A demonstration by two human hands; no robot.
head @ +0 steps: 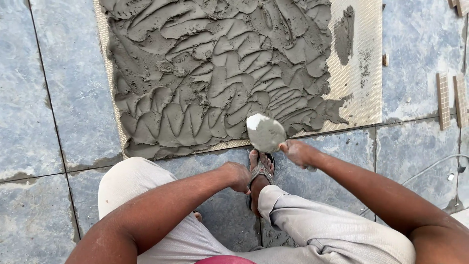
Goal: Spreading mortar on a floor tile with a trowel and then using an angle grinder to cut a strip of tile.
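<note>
From the head camera, looking straight down: the person squats on a floor of grey-blue tiles (58,98). The right hand (299,152) is clamped around the handle of a trowel (265,132), whose rounded blade, smeared with grey mortar, sits just off the near edge of the mortar bed (215,73). That bed is a thick layer of wet grey mortar, ridged with curved strokes, spread over a beige mesh-patterned sheet (364,93); the sheet's right part is mostly bare, with 1 dark patch of mortar (344,34) and some specks. The left hand (237,176) is curled loosely closed, resting at the knee of the light-coloured trousers (312,225) and holding nothing that shows. Between the 2 hands, 1 foot in a dark sandal (260,173) points toward the mortar. At the right edge, 2 narrow tan strips (452,100) with a grid pattern lie on the tiles, well apart from the trowel, and a thin grey cable (430,168) curves across the floor below them.
</note>
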